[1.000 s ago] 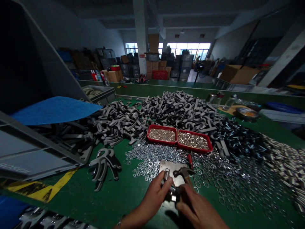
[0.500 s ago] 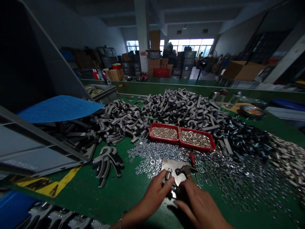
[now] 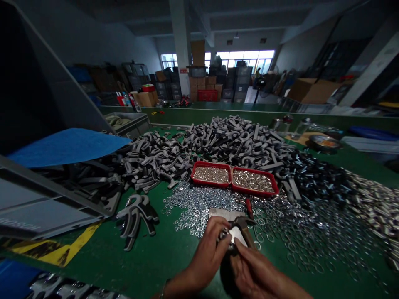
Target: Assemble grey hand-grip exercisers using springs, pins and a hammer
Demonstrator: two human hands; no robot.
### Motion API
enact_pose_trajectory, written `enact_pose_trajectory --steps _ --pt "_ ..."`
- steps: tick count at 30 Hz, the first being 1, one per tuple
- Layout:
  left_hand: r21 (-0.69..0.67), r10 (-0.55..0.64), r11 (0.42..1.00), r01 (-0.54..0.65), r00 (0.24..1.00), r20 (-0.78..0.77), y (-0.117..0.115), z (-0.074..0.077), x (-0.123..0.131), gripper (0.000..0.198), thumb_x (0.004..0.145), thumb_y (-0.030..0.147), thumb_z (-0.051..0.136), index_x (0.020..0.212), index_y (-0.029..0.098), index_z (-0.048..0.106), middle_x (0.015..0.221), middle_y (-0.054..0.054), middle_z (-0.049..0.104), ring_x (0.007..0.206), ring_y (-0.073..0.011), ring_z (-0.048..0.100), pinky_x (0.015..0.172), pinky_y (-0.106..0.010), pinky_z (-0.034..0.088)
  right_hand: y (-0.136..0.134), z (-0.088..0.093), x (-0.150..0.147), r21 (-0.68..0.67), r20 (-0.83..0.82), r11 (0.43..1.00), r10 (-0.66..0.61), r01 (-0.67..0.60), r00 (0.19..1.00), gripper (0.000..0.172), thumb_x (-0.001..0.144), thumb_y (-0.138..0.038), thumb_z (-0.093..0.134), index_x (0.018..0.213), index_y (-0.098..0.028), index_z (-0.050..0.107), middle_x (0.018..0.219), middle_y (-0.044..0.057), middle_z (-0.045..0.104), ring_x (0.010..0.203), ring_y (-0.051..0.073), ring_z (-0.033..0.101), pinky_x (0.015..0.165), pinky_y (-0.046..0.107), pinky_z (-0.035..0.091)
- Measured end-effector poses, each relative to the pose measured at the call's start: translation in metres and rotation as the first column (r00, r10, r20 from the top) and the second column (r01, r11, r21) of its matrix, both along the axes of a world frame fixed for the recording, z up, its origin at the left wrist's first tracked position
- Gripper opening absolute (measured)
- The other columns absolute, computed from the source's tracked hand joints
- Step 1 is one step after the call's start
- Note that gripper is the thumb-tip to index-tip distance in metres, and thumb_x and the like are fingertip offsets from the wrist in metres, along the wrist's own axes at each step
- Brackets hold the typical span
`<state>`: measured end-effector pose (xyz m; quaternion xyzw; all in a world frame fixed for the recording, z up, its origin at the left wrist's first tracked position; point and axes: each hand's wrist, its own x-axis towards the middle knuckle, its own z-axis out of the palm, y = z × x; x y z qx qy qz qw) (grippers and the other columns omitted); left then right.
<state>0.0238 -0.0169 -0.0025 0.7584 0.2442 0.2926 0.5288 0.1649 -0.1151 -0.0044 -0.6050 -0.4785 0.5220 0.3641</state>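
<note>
My left hand (image 3: pixel 210 251) is closed around a small shiny metal part (image 3: pixel 223 234), most of it hidden by the fingers. My right hand (image 3: pixel 257 265) meets it from the right, thumb and fingers pinched at the near end of the same part. Just beyond the fingers lies a hammer (image 3: pixel 246 234), its dark head resting over a flat metal plate (image 3: pixel 226 214). A red-handled tool (image 3: pixel 249 207) sits behind the hammer. Loose metal rings (image 3: pixel 197 213) spread over the green table around the plate.
Two red trays (image 3: pixel 212 182) of small metal pins stand behind the rings. Grey-and-black curved handles (image 3: pixel 237 141) are heaped at the back, with several more (image 3: pixel 137 216) at the left. A grey crate (image 3: pixel 52 199) borders the left; black parts (image 3: pixel 314 174) and metal sleeves (image 3: pixel 370 199) lie right.
My hands have drawn together around the part. My left fingers now wrap over it, covering the spring that showed before, and my right hand has turned with its fingers underneath. The view has shifted slightly.
</note>
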Motion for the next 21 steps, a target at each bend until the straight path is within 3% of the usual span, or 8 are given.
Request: enact_pose_trajectory --steps 2,5,7,10,13,16,18,21 --pt "0.092 -0.043 0.995 0.043 0.999 0.001 0.0 -0.001 0.001 0.017 0.1 0.033 0.044 0.101 0.021 0.057 0.114 -0.008 0.055 0.109 -0.0209 0.053 0.098 -0.035 0.042 0.001 0.001 0.001 0.016 0.044 1.0 -0.014 0.014 0.999 0.063 0.098 -0.065 0.024 0.081 -0.02 0.065 0.067 0.004 0.062 0.054 0.017 0.054 0.053 0.028 0.044" --pt "-0.028 0.085 0.996 -0.085 0.996 -0.031 0.0 -0.003 0.005 0.02 0.102 0.032 0.037 0.104 0.021 0.053 0.106 -0.007 0.056 0.102 -0.0201 0.055 0.095 -0.035 0.044 0.0 0.001 0.004 0.173 0.11 0.972 -0.182 0.161 0.977 0.039 0.084 -0.062 0.062 0.09 -0.023 0.064 0.089 0.005 0.064 0.075 0.019 0.056 0.068 0.029 0.047" --pt "-0.052 0.15 0.987 -0.151 0.988 -0.027 0.001 -0.005 0.007 0.02 0.103 0.031 0.034 0.105 0.021 0.052 0.104 -0.007 0.057 0.102 -0.0201 0.055 0.095 -0.035 0.043 -0.001 -0.001 0.004 0.067 -0.062 0.986 -0.149 0.153 0.987 0.041 0.089 -0.064 0.053 0.087 -0.023 0.061 0.071 0.0 0.056 0.057 0.014 0.048 0.056 0.026 0.045" --pt "0.113 0.01 0.994 -0.012 1.0 0.016 0.003 -0.005 0.005 0.015 0.101 0.029 0.04 0.101 0.021 0.053 0.108 -0.008 0.055 0.105 -0.0203 0.053 0.098 -0.035 0.042 -0.001 -0.003 0.003 -0.151 -0.314 0.988 -0.008 -0.042 0.949 0.059 0.098 -0.066 0.02 0.084 -0.022 0.057 0.051 -0.007 0.04 0.036 0.009 0.027 0.038 0.023 0.032" --pt "0.131 -0.028 0.991 0.029 1.0 -0.009 0.004 -0.008 0.004 0.015 0.101 0.029 0.041 0.1 0.021 0.053 0.109 -0.008 0.055 0.106 -0.0204 0.053 0.098 -0.035 0.042 0.001 -0.003 0.005 0.015 -0.072 0.997 -0.071 0.072 0.995 0.05 0.093 -0.066 0.041 0.082 -0.021 0.06 0.068 0.002 0.057 0.055 0.014 0.048 0.052 0.025 0.04" --pt "0.006 0.186 0.983 -0.186 0.98 -0.066 0.0 -0.012 0.005 0.018 0.102 0.03 0.037 0.105 0.02 0.052 0.107 -0.008 0.056 0.104 -0.0212 0.054 0.096 -0.037 0.042 0.002 -0.001 0.002 0.212 0.121 0.955 -0.237 0.208 0.964 0.041 0.082 -0.063 0.065 0.084 -0.022 0.061 0.087 0.006 0.061 0.08 0.019 0.053 0.069 0.029 0.044" --pt "0.026 0.206 0.978 -0.205 0.976 -0.066 -0.002 -0.014 0.002 0.018 0.102 0.029 0.037 0.102 0.02 0.053 0.104 -0.008 0.057 0.101 -0.0213 0.055 0.094 -0.036 0.043 0.0 -0.003 -0.003 0.085 -0.027 0.975 -0.202 0.204 0.979 0.042 0.088 -0.064 0.055 0.082 -0.022 0.059 0.073 0.001 0.055 0.064 0.015 0.049 0.06 0.026 0.043" --pt "0.145 0.041 0.989 -0.036 0.999 -0.033 -0.001 -0.015 -0.005 0.017 0.1 0.026 0.039 0.093 0.02 0.053 0.099 -0.008 0.056 0.096 -0.0205 0.055 0.089 -0.034 0.045 -0.004 -0.006 -0.012 -0.13 -0.336 0.99 -0.1 0.059 0.936 0.05 0.097 -0.065 0.035 0.082 -0.021 0.055 0.054 -0.006 0.043 0.04 0.008 0.03 0.041 0.02 0.03"
